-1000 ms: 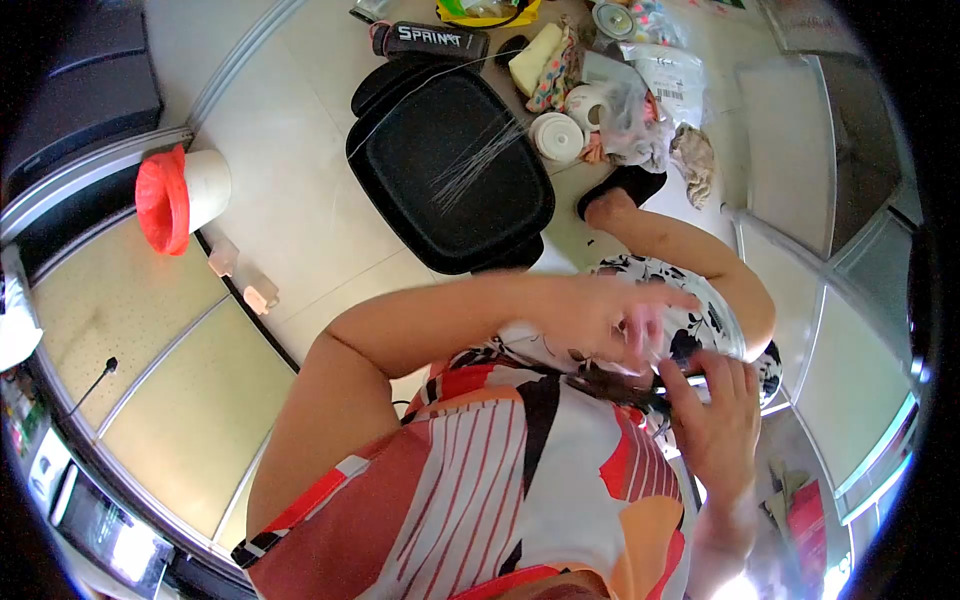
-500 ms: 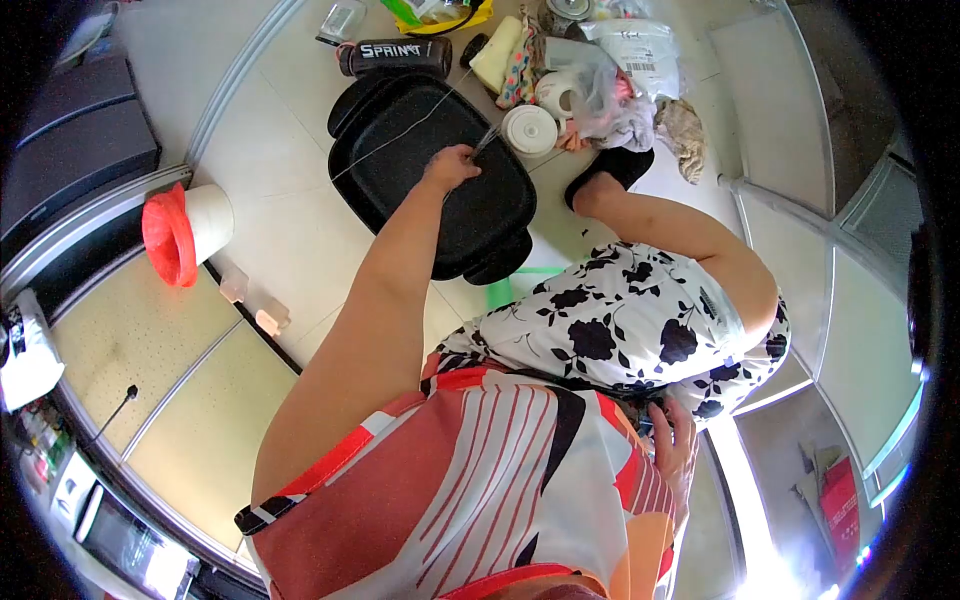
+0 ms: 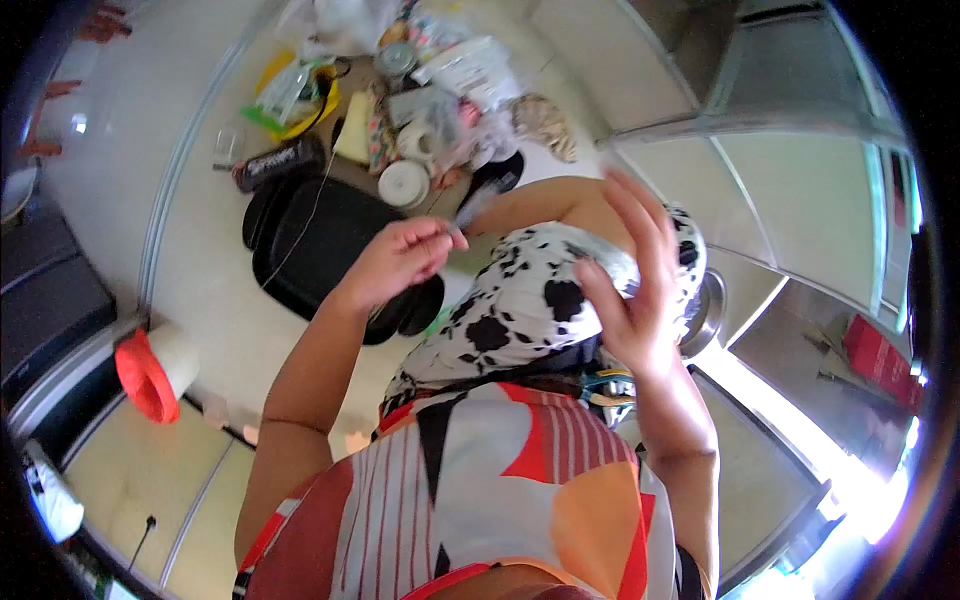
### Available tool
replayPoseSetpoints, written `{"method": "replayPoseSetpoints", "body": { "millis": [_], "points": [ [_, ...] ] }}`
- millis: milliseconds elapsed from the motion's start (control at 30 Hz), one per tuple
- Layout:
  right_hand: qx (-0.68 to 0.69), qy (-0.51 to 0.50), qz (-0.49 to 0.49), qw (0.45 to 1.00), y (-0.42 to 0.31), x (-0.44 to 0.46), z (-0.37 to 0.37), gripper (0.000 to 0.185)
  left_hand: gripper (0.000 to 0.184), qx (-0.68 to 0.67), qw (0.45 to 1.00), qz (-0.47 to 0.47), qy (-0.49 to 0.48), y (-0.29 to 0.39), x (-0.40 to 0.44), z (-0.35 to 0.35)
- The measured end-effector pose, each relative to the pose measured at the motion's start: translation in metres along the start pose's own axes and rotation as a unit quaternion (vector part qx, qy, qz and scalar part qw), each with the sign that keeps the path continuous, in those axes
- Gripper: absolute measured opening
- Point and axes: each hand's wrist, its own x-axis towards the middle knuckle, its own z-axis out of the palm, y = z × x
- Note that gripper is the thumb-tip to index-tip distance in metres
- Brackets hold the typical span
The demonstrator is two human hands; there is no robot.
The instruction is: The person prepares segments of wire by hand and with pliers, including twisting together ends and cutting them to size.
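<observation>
My left hand (image 3: 405,262) is raised over the near right end of a black pan (image 3: 330,235). Its thumb and fingers pinch a small translucent strip (image 3: 478,207), blurred, so its exact kind does not show. Above the patterned shorts (image 3: 540,290), my right hand (image 3: 640,285) hangs with fingers spread and nothing in them, smeared a little by motion. A thin white cord (image 3: 318,205) lies across the pan. Below my right hand, at the waist, a tool with teal and yellow handles (image 3: 608,388) shows partly.
Beyond the pan sit a dark bottle (image 3: 280,163), a white round lid (image 3: 403,184), a white mug (image 3: 416,140), plastic bags (image 3: 470,72) and a yellow bag (image 3: 290,95). A bin with a red liner (image 3: 147,378) stands at left. White cabinets (image 3: 690,190) line the right side.
My left hand has lifted from the pan towards me with the translucent strip. My right hand has risen from beside the waist and spread its fingers. The view has shifted.
</observation>
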Motion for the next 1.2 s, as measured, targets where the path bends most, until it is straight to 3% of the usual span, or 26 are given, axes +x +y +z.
{"method": "replayPoseSetpoints", "body": {
  "millis": [100, 167, 233, 300, 333, 433, 500, 567, 700, 1200],
  "points": [
    [0.111, 0.057, -0.032, 0.992, -0.007, 0.03, 0.019, 0.044, 0.018, 0.03, 0.994, 0.057, -0.084, 0.051, -0.009, 0.045],
    [0.07, -0.031, -0.113, 0.991, -0.001, 0.026, 0.017, 0.047, 0.018, 0.022, 0.988, 0.101, -0.113, 0.055, -0.009, 0.056],
    [0.056, -0.084, -0.076, 0.992, -0.012, 0.016, 0.013, 0.046, 0.018, 0.009, 0.983, 0.141, -0.114, 0.056, -0.008, 0.069],
    [0.14, -0.057, -0.012, 0.988, -0.013, 0.008, 0.007, 0.045, 0.019, 0.028, 0.987, 0.122, -0.106, 0.058, -0.005, 0.079],
    [0.265, -0.003, 0.059, 0.962, -0.011, 0.004, 0.007, 0.044, 0.02, 0.012, 0.989, 0.109, -0.103, 0.062, -0.004, 0.085],
    [0.452, 0.102, 0.2, 0.863, 0.004, -0.002, 0.0, 0.036, 0.022, -0.044, 0.991, 0.085, -0.098, 0.064, -0.002, 0.091],
    [0.447, -0.013, 0.264, 0.854, 0.018, -0.014, -0.004, 0.028, 0.02, -0.067, 0.989, 0.083, -0.102, 0.069, -0.002, 0.092],
    [0.552, 0.02, 0.271, 0.788, 0.003, -0.025, 0.009, 0.02, 0.02, -0.034, 0.991, 0.087, -0.091, 0.07, -0.001, 0.094],
    [0.611, 0.092, 0.277, 0.736, 0.006, -0.03, 0.021, 0.018, 0.02, -0.028, 0.992, 0.098, -0.08, 0.072, -0.001, 0.106],
    [0.566, 0.111, 0.288, 0.764, 0.009, -0.034, 0.018, 0.016, 0.023, 0.028, 0.995, 0.088, -0.027, 0.072, -0.001, 0.108]
  ]
}}
